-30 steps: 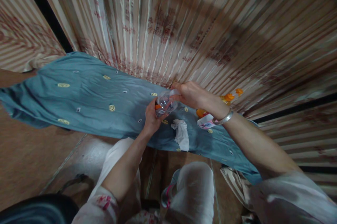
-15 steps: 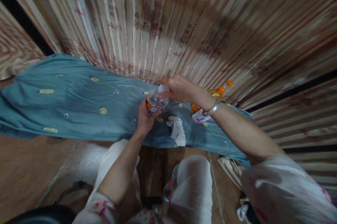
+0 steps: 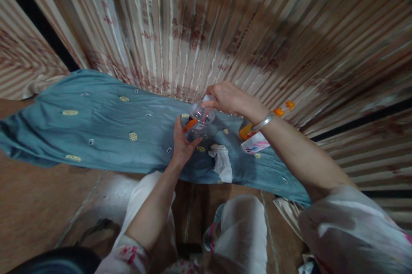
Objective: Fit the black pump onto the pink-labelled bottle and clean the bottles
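My right hand (image 3: pixel 227 97) is closed at the top end of a clear plastic bottle (image 3: pixel 204 116), with something white between its fingers that I cannot make out. The bottle tilts and carries an orange and dark label. On its near left side, my left hand (image 3: pixel 183 147) has thumb and fingers spread apart around the lower part, not wrapped tightly. A crumpled white tissue (image 3: pixel 222 163) lies on the teal cloth (image 3: pixel 106 126) just right of that hand. Behind my right forearm stands a bottle with an orange pump top and white label (image 3: pixel 255 142), partly hidden.
The pineapple-patterned cloth covers a long, narrow surface in front of my knees. A pleated striped curtain (image 3: pixel 199 29) hangs along its far edge. Dark bars (image 3: pixel 360 113) cross at the sides. Below is a brown tiled floor (image 3: pixel 38 201), with a dark round object (image 3: pixel 58 261) at lower left.
My left hand's fingers have loosened and spread from the clear bottle. The bottle has tilted and shifted slightly up and right with my right hand. The whole view has shifted a little.
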`<state>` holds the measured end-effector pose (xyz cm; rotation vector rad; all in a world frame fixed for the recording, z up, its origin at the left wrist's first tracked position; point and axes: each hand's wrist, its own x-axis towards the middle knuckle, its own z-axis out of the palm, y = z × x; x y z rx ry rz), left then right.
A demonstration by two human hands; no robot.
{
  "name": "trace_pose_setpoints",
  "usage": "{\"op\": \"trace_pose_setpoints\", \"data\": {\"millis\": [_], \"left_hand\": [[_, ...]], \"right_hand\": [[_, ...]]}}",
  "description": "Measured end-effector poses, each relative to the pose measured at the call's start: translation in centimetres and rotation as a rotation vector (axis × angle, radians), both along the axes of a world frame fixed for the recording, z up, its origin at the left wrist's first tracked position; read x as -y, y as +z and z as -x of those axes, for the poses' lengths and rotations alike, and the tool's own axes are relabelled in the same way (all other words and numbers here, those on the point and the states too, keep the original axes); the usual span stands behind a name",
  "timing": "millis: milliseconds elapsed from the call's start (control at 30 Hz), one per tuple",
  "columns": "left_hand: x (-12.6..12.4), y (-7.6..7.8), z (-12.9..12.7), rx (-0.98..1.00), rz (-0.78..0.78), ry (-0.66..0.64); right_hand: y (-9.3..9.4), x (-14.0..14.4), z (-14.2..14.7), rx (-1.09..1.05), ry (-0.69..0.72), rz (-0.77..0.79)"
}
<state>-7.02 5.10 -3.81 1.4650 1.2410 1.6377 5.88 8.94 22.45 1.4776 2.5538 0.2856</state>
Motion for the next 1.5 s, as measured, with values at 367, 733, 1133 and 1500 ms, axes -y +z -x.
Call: {"op": "trace_pose_setpoints", "data": {"millis": [367, 733, 1133, 1500], "left_hand": [[-0.4, -2.3, 1.3, 0.043, 0.045, -0.036], [-0.4, -2.8, 0.5, 0.006, 0.033, -0.079], [0.3, -1.5, 1.2, -0.109, 0.113, -0.024], [1.7, -0.6, 2.7, -0.255, 0.183, 0.086]], "right_hand": [[-1.6, -2.8, -0.7, -0.013, -0.041, 0.014], [-2.8, -2.7, 0.2, -0.031, -0.029, -0.017], [-11.0, 10.9, -7.6, -0.687, -0.215, -0.167], [-19.7, 22.1, -34.1, -0.681, -1.272, -0.195]]}}
